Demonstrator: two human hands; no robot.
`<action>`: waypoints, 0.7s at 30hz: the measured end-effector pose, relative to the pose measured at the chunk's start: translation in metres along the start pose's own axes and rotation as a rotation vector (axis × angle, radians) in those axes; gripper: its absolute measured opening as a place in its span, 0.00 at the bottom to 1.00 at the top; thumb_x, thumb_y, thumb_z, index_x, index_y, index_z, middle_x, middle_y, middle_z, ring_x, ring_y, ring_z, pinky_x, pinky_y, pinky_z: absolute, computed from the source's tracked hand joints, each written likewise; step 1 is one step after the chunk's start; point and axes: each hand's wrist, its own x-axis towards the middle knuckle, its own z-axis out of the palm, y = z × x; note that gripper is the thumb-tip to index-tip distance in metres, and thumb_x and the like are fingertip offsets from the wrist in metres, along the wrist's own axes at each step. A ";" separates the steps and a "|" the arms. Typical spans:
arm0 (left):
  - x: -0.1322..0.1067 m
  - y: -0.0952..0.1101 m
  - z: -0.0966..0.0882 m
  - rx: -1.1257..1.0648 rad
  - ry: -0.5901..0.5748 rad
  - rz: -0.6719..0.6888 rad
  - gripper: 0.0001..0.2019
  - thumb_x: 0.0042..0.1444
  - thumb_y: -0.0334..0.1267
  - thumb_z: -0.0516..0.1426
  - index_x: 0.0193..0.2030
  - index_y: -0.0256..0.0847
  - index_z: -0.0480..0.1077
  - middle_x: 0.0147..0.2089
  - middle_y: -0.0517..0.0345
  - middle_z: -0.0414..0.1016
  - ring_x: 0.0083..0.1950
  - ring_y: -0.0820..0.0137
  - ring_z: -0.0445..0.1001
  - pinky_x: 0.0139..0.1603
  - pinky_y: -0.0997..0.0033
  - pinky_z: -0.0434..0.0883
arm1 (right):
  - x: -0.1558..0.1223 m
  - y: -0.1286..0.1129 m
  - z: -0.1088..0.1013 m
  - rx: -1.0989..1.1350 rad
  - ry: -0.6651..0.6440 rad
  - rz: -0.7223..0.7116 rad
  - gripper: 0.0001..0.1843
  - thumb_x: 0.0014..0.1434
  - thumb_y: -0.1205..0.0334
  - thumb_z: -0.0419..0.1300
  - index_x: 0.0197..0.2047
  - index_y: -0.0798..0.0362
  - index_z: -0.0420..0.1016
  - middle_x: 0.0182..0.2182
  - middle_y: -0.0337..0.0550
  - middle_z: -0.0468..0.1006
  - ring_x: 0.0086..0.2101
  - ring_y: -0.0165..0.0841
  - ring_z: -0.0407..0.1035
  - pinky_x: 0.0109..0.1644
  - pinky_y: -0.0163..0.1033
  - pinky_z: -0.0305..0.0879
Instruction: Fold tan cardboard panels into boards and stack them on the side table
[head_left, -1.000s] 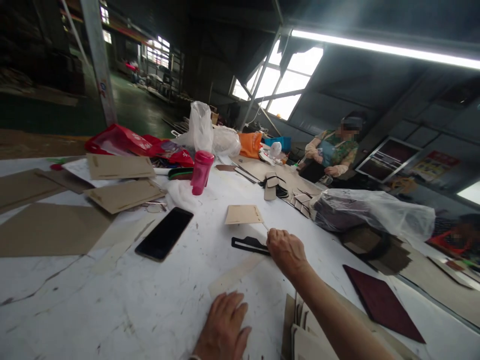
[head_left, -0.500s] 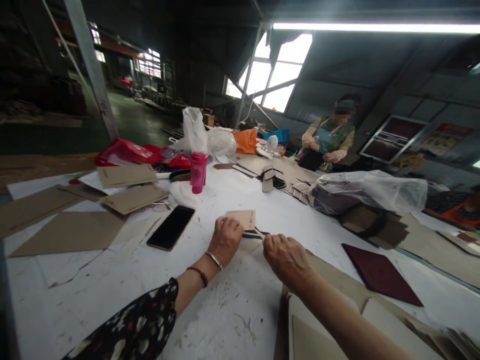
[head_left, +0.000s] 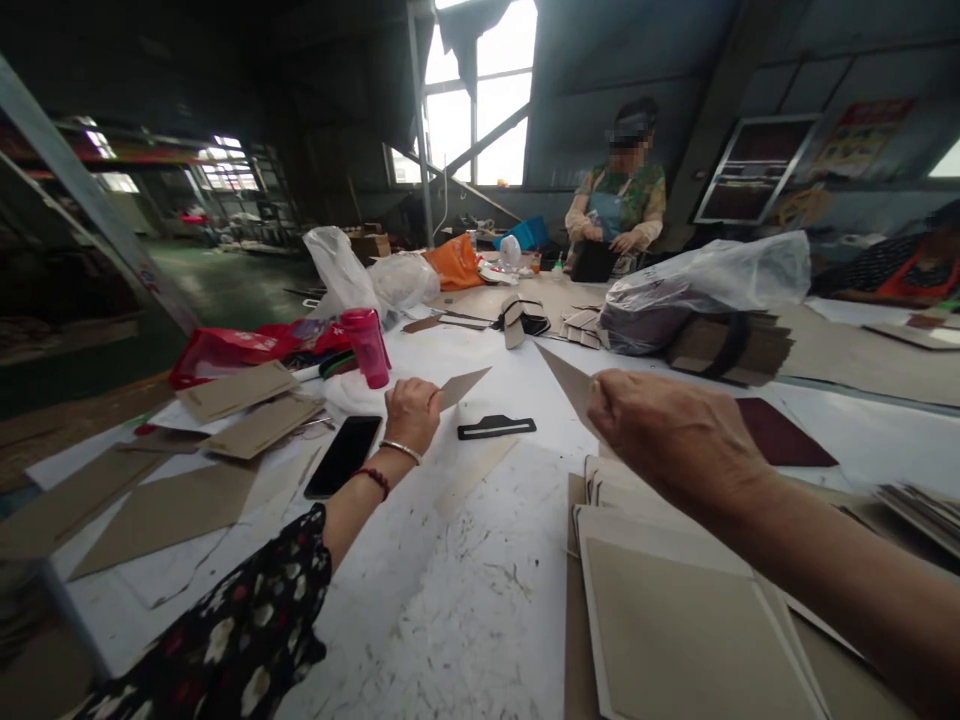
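Centrally, the left hand (head_left: 411, 412) is pinching a thin, pale card strip (head_left: 463, 386). Its fingers are closed on one end, and the flat, pointed tip is projecting just beyond them towards the right hand (head_left: 667, 435). The right hand's fingers are curling shut on a matte grey-brown card wedge (head_left: 566, 385), whose tapered corner is rising past the fingertips. Both pieces are being held clear of the table. Below and between the two sets of fingertips, a flat black plastic bar (head_left: 496, 427) with a slot is lying on the scuffed white table (head_left: 465, 600). Beneath the right wrist, rectangular grey boards (head_left: 675, 620) are lying stacked. Near the left wrist, a glossy black phone (head_left: 343, 455) is lying flat.
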 end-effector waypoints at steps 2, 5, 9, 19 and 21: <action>-0.001 0.005 -0.008 0.017 -0.008 0.053 0.08 0.55 0.33 0.50 0.29 0.37 0.68 0.33 0.52 0.70 0.38 0.61 0.64 0.38 0.63 0.58 | -0.015 0.011 -0.012 0.038 -0.021 0.122 0.15 0.55 0.56 0.44 0.23 0.52 0.64 0.14 0.38 0.62 0.16 0.28 0.54 0.21 0.34 0.37; -0.013 0.014 -0.025 0.027 -0.040 0.182 0.09 0.56 0.33 0.49 0.27 0.38 0.67 0.33 0.51 0.69 0.39 0.60 0.63 0.41 0.61 0.58 | -0.044 0.033 -0.026 0.166 -0.027 0.204 0.19 0.55 0.51 0.38 0.20 0.50 0.59 0.12 0.36 0.58 0.15 0.28 0.51 0.20 0.34 0.40; -0.048 0.016 -0.044 0.018 -0.129 0.383 0.12 0.56 0.28 0.46 0.26 0.39 0.66 0.31 0.51 0.68 0.39 0.61 0.64 0.42 0.61 0.58 | -0.092 0.058 -0.042 0.364 0.025 0.174 0.19 0.56 0.51 0.38 0.19 0.49 0.56 0.14 0.37 0.61 0.16 0.29 0.55 0.21 0.35 0.47; -0.142 0.045 -0.074 -0.157 -0.206 0.448 0.10 0.56 0.43 0.51 0.31 0.39 0.66 0.36 0.52 0.71 0.41 0.61 0.67 0.44 0.59 0.61 | -0.198 0.069 -0.065 0.617 -0.062 0.445 0.22 0.57 0.46 0.41 0.19 0.50 0.55 0.15 0.35 0.59 0.17 0.29 0.56 0.21 0.34 0.52; -0.167 0.076 -0.098 -0.453 -0.275 0.316 0.12 0.57 0.45 0.50 0.31 0.39 0.66 0.34 0.55 0.71 0.38 0.65 0.68 0.42 0.64 0.64 | -0.217 0.067 -0.064 0.691 -0.048 0.620 0.23 0.57 0.46 0.40 0.18 0.50 0.55 0.14 0.35 0.58 0.17 0.29 0.56 0.20 0.33 0.52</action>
